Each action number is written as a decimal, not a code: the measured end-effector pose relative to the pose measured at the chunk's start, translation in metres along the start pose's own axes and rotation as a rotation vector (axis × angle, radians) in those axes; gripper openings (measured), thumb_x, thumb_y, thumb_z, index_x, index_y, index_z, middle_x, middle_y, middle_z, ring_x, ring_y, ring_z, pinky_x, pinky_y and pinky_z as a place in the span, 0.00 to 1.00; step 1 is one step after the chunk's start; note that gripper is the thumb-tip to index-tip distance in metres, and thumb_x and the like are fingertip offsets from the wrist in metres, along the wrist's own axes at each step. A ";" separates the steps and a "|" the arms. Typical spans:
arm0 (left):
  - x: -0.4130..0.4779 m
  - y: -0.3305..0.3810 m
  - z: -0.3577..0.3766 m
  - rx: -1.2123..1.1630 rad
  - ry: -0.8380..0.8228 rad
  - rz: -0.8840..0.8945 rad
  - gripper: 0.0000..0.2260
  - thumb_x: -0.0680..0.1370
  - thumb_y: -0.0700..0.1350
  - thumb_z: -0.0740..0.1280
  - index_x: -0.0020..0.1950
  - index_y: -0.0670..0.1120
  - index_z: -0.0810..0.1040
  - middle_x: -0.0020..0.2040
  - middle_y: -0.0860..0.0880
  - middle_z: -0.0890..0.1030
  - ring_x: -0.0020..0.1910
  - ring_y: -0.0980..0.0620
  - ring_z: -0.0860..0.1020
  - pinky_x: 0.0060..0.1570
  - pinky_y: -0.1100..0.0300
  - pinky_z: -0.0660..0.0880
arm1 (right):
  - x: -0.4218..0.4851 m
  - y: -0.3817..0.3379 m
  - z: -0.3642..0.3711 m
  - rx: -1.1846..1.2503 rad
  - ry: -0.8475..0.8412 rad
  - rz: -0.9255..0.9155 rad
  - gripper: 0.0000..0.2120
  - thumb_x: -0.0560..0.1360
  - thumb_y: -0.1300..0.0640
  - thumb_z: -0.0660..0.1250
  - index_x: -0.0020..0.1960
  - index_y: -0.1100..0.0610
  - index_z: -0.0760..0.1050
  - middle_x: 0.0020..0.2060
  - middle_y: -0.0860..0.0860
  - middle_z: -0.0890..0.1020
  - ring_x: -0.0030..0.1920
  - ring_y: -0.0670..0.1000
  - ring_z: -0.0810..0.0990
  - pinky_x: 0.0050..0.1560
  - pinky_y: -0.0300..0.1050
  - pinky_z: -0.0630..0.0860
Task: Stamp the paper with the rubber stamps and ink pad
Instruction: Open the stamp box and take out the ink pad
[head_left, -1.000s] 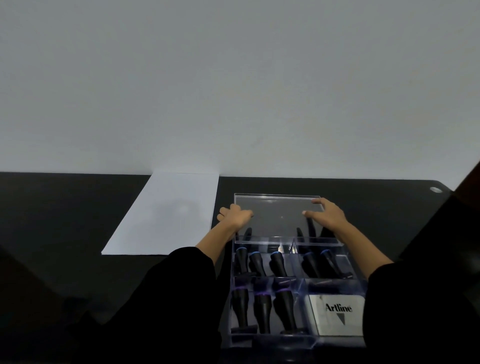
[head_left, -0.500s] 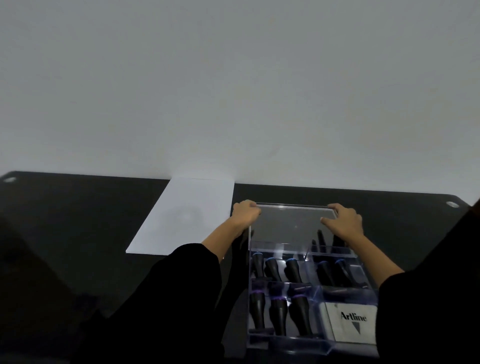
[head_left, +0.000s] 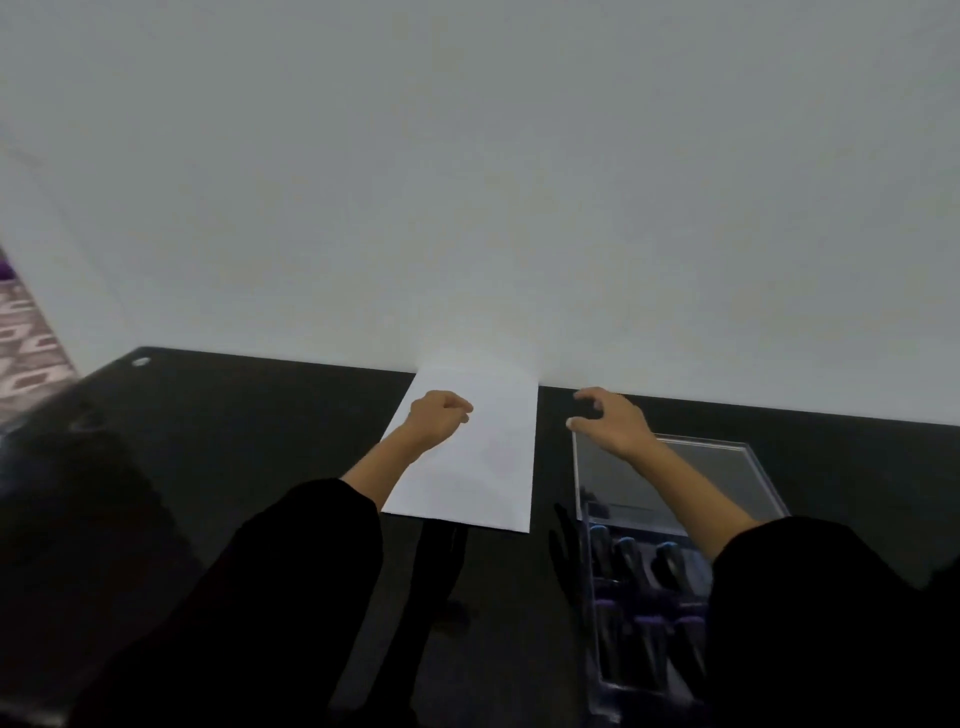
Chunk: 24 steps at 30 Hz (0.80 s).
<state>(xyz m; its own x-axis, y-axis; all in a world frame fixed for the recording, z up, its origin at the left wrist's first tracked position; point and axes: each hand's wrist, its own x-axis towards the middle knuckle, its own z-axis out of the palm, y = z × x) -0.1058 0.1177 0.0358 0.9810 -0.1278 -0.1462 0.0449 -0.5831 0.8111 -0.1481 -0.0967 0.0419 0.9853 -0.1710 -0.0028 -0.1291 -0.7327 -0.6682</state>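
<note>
Left hand (head_left: 439, 418) has moved over paper (head_left: 483, 467); right hand (head_left: 610, 421) above lid (head_left: 727, 467) corner.

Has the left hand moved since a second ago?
Yes. The left hand left the clear plastic stamp case and moved leftward; it is now over the white sheet of paper.

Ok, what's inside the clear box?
The box holds black stamps in two rows on its left side. The right sleeve covers the right side, so whatever lies there is hidden.
</note>
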 end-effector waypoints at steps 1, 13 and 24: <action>0.001 -0.007 -0.006 0.006 0.012 -0.008 0.13 0.79 0.37 0.58 0.61 0.41 0.76 0.64 0.43 0.75 0.65 0.45 0.72 0.63 0.56 0.68 | 0.001 -0.006 0.006 0.000 -0.021 0.003 0.23 0.76 0.58 0.65 0.69 0.57 0.67 0.68 0.58 0.69 0.68 0.57 0.68 0.66 0.48 0.66; 0.029 -0.055 -0.031 0.101 0.079 -0.082 0.15 0.79 0.37 0.56 0.65 0.40 0.73 0.68 0.43 0.71 0.68 0.47 0.69 0.64 0.59 0.66 | 0.027 -0.013 0.063 -0.030 -0.125 0.067 0.24 0.76 0.59 0.65 0.70 0.60 0.66 0.68 0.56 0.70 0.68 0.55 0.69 0.64 0.44 0.66; 0.048 -0.069 -0.021 0.272 0.107 -0.336 0.21 0.80 0.42 0.56 0.71 0.37 0.60 0.72 0.39 0.59 0.67 0.40 0.65 0.61 0.53 0.67 | 0.054 -0.008 0.087 0.232 -0.045 0.303 0.08 0.74 0.61 0.65 0.40 0.60 0.68 0.48 0.56 0.73 0.49 0.54 0.72 0.56 0.51 0.74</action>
<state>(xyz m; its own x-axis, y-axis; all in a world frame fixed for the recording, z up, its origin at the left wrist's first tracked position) -0.0576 0.1689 -0.0152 0.9350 0.1805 -0.3052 0.3275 -0.7696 0.5482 -0.0843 -0.0431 -0.0175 0.9108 -0.3244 -0.2553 -0.3918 -0.4840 -0.7825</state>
